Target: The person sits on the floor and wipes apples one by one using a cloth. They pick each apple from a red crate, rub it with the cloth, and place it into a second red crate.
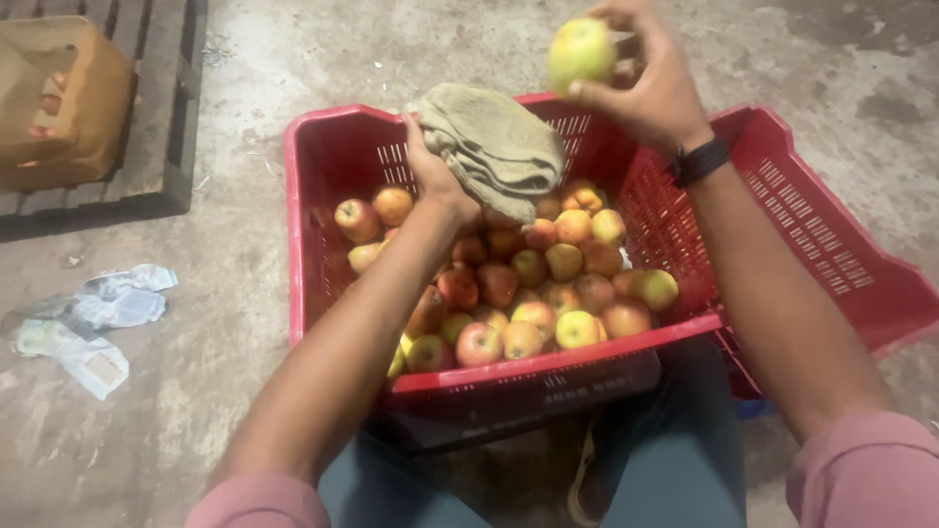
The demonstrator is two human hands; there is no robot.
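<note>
Apple (580, 51), yellow-green, is being held up by the right hand (653, 83) above the red crate (337, 156). Left hand (435, 171) is gripping a folded cloth (494, 147). Only fingertips are pinching the fruit, so it is probably risking to slip and bruise the apples below (518, 284).

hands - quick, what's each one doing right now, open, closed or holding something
Left hand: closed on a folded cloth, above the red crate of apples.
Right hand: closed on a yellow-green apple, raised over the crate.
</note>
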